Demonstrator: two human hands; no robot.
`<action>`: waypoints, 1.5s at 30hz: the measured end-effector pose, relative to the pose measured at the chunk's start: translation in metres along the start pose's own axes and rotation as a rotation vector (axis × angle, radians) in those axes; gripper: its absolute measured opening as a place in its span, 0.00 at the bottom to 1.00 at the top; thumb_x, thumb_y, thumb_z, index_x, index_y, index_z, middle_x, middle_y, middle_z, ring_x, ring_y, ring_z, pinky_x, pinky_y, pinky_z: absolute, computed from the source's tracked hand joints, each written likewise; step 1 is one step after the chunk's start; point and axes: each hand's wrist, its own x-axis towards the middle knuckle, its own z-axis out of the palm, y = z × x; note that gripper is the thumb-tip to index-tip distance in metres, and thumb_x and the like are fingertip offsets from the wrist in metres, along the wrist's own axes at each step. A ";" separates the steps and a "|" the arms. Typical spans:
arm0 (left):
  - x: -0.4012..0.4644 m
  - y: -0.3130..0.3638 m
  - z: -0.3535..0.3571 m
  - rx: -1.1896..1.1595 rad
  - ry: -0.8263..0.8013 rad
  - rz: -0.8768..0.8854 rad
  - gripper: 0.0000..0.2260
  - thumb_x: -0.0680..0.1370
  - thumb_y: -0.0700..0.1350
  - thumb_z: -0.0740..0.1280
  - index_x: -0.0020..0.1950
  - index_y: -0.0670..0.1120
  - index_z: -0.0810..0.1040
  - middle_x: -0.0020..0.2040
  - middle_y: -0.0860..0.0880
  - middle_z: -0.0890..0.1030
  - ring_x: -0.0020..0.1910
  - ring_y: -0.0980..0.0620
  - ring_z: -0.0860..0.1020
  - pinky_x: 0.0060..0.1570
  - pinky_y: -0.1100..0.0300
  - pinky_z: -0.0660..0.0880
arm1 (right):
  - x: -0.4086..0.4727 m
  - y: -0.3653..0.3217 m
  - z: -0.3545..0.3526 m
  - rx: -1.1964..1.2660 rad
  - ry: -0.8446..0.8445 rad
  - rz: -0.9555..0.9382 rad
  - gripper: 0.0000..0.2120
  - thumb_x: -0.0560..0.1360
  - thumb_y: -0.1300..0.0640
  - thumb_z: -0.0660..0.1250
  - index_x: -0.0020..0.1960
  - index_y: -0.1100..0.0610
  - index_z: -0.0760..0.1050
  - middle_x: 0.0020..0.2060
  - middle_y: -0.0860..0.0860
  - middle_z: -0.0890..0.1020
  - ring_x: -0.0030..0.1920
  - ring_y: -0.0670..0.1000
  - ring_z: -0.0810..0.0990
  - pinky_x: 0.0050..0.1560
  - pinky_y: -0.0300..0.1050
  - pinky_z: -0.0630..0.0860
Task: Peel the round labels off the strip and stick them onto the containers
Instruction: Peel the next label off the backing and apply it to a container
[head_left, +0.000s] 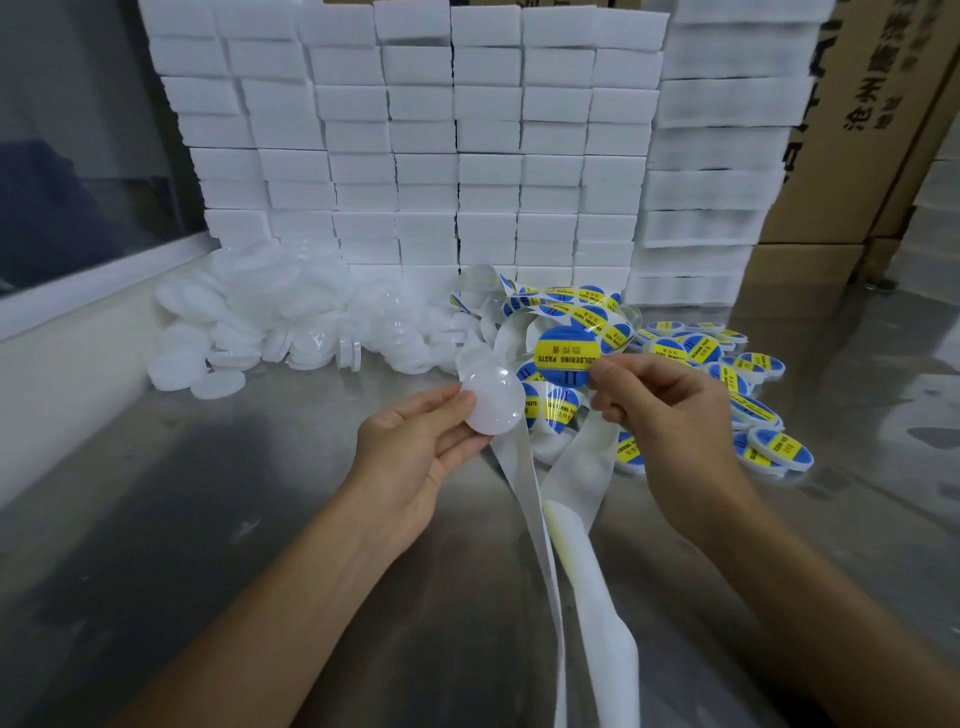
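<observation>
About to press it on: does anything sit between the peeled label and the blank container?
Nothing visible does. The right hand pinches the label beside the container in the left hand; only open air lies between.

Blue-yellow round label (564, 358) off the strip (540, 525), just beside bare white container (492, 405).

My left hand (415, 447) holds a blank white container (491, 402); my right hand (660, 410) pinches a blue-and-yellow soldering paste label (566, 353) above the backing strip (540, 545).
</observation>
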 end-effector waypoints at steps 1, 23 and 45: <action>0.000 0.000 0.001 -0.007 -0.006 -0.012 0.11 0.72 0.32 0.69 0.54 0.34 0.78 0.46 0.39 0.85 0.45 0.45 0.85 0.42 0.54 0.82 | -0.001 0.001 0.001 0.005 -0.029 0.023 0.03 0.73 0.62 0.72 0.42 0.58 0.84 0.30 0.48 0.82 0.32 0.44 0.79 0.36 0.34 0.75; -0.012 0.001 0.010 0.042 -0.134 -0.007 0.20 0.63 0.36 0.72 0.53 0.33 0.78 0.46 0.37 0.85 0.45 0.43 0.85 0.41 0.56 0.82 | -0.007 0.006 0.008 -0.120 -0.151 0.039 0.03 0.71 0.64 0.74 0.41 0.57 0.85 0.36 0.51 0.86 0.30 0.44 0.79 0.36 0.33 0.76; -0.019 -0.007 0.015 0.348 -0.129 0.283 0.10 0.67 0.33 0.75 0.39 0.49 0.86 0.38 0.45 0.86 0.39 0.49 0.85 0.41 0.61 0.81 | -0.006 0.005 0.008 -0.219 -0.095 0.026 0.06 0.71 0.63 0.75 0.37 0.55 0.84 0.29 0.47 0.84 0.27 0.41 0.79 0.32 0.31 0.74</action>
